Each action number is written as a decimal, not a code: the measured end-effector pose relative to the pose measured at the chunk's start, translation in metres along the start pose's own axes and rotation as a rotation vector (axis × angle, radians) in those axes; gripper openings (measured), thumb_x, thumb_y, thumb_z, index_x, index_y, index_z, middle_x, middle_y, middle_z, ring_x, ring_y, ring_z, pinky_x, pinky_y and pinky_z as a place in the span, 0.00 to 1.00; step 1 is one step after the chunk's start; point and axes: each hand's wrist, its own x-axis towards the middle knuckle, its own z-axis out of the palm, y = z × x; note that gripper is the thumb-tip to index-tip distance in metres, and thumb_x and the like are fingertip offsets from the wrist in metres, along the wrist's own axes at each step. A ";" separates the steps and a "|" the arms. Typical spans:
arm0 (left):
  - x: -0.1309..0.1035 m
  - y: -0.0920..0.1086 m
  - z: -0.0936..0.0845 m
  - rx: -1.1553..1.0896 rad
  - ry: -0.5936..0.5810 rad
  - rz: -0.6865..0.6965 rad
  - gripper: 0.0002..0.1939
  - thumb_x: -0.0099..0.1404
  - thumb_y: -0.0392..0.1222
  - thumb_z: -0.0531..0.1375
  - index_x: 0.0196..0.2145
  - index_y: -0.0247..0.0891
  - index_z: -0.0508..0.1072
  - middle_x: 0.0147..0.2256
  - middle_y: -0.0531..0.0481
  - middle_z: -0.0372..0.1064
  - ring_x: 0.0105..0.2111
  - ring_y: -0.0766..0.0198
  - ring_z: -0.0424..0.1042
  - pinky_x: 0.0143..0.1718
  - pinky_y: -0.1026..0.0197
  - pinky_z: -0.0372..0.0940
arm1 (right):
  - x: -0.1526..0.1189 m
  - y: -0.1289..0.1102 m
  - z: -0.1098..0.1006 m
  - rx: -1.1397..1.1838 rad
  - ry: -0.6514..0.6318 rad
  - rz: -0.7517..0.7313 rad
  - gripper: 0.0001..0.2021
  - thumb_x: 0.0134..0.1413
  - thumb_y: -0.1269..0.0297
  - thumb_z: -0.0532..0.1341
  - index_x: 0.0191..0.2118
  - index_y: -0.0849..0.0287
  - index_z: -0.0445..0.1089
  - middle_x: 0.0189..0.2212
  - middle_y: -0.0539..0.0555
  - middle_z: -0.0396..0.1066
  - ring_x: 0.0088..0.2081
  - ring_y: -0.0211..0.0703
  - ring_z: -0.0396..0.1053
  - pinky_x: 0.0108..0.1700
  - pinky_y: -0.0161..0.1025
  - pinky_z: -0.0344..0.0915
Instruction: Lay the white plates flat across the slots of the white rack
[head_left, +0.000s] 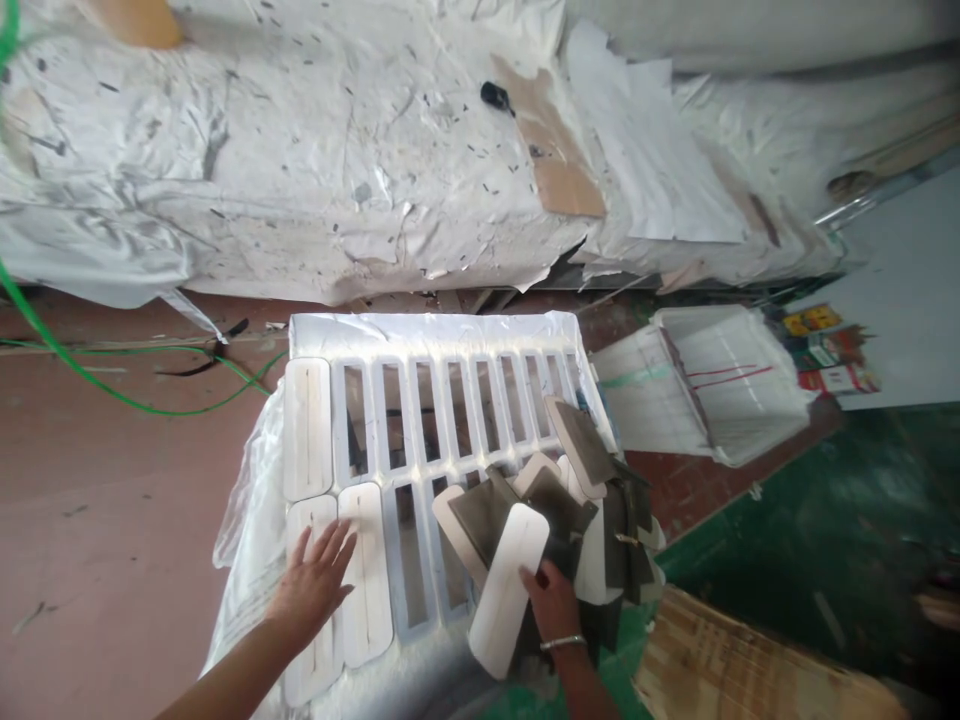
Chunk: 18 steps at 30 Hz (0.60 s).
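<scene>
Left hand (pixel 313 590) lies flat, fingers spread, on pads (pixel 330 560) filling the tray's (pixel 435 335) near-left slots. Right hand (pixel 551 600) grips one white pad (pixel 510 588) from the pile (pixel 577 500) at the tray's near-right. Step: loading slots; next, seat this pad in an empty slot (pixel 409 545). Beyond the tray: a paper-covered surface (pixel 300 150).

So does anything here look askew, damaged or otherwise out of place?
Yes. On the white slotted tray, three flat white pieces sit neatly in slots, while the rest lie in a jumbled, overlapping pile at its right side. The right hand holds one piece; the left hand presses the seated ones.
</scene>
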 end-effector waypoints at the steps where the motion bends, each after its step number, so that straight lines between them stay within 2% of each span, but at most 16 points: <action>1: 0.004 0.002 -0.004 -0.039 -0.011 -0.007 0.30 0.64 0.56 0.52 0.55 0.32 0.68 0.58 0.36 0.58 0.58 0.43 0.57 0.59 0.33 0.44 | -0.002 -0.017 -0.008 0.077 -0.060 -0.018 0.19 0.45 0.45 0.55 0.23 0.58 0.63 0.21 0.53 0.66 0.26 0.44 0.64 0.31 0.41 0.61; 4: 0.026 0.012 -0.027 -0.309 -0.047 -0.107 0.26 0.66 0.53 0.52 0.56 0.34 0.66 0.55 0.38 0.63 0.55 0.50 0.63 0.56 0.42 0.59 | -0.004 -0.073 -0.026 0.357 -0.305 -0.087 0.19 0.49 0.45 0.57 0.32 0.58 0.69 0.24 0.53 0.67 0.28 0.43 0.64 0.32 0.39 0.62; 7: 0.052 0.027 -0.057 -0.721 -0.027 -0.314 0.24 0.67 0.52 0.51 0.55 0.37 0.64 0.53 0.41 0.65 0.51 0.57 0.67 0.52 0.54 0.66 | 0.006 -0.129 -0.021 0.537 -0.543 -0.214 0.17 0.51 0.47 0.59 0.36 0.56 0.70 0.28 0.52 0.68 0.29 0.41 0.65 0.33 0.37 0.63; 9: 0.065 0.034 -0.071 -0.920 0.053 -0.446 0.23 0.67 0.52 0.49 0.55 0.38 0.63 0.54 0.42 0.64 0.52 0.57 0.67 0.53 0.54 0.65 | 0.017 -0.167 -0.001 0.580 -0.691 -0.375 0.15 0.52 0.50 0.59 0.38 0.56 0.70 0.31 0.52 0.68 0.31 0.38 0.64 0.35 0.36 0.63; 12: 0.074 0.035 -0.079 -1.047 0.180 -0.574 0.27 0.67 0.55 0.47 0.57 0.35 0.62 0.57 0.40 0.60 0.58 0.55 0.59 0.61 0.51 0.54 | 0.037 -0.219 0.045 0.668 -0.854 -0.572 0.13 0.53 0.54 0.60 0.37 0.58 0.70 0.35 0.51 0.68 0.37 0.37 0.65 0.42 0.35 0.62; 14: 0.080 0.027 -0.078 -1.075 0.212 -0.602 0.32 0.68 0.57 0.44 0.60 0.32 0.58 0.60 0.39 0.56 0.60 0.55 0.55 0.63 0.52 0.49 | 0.052 -0.247 0.078 0.833 -0.904 -0.544 0.13 0.51 0.54 0.61 0.35 0.59 0.70 0.34 0.50 0.68 0.38 0.38 0.66 0.44 0.35 0.62; 16: 0.090 0.016 -0.078 -1.085 0.227 -0.639 0.35 0.68 0.58 0.40 0.62 0.29 0.53 0.61 0.39 0.52 0.62 0.57 0.52 0.64 0.54 0.47 | 0.066 -0.266 0.104 1.034 -0.937 -0.407 0.13 0.48 0.54 0.63 0.35 0.59 0.69 0.31 0.49 0.70 0.36 0.39 0.68 0.44 0.37 0.64; 18: 0.104 0.004 -0.079 -1.031 0.229 -0.675 0.36 0.68 0.59 0.37 0.63 0.28 0.52 0.62 0.40 0.51 0.62 0.57 0.51 0.63 0.55 0.48 | 0.079 -0.277 0.122 1.176 -0.963 -0.253 0.15 0.43 0.55 0.66 0.34 0.59 0.68 0.29 0.50 0.71 0.36 0.41 0.70 0.42 0.39 0.66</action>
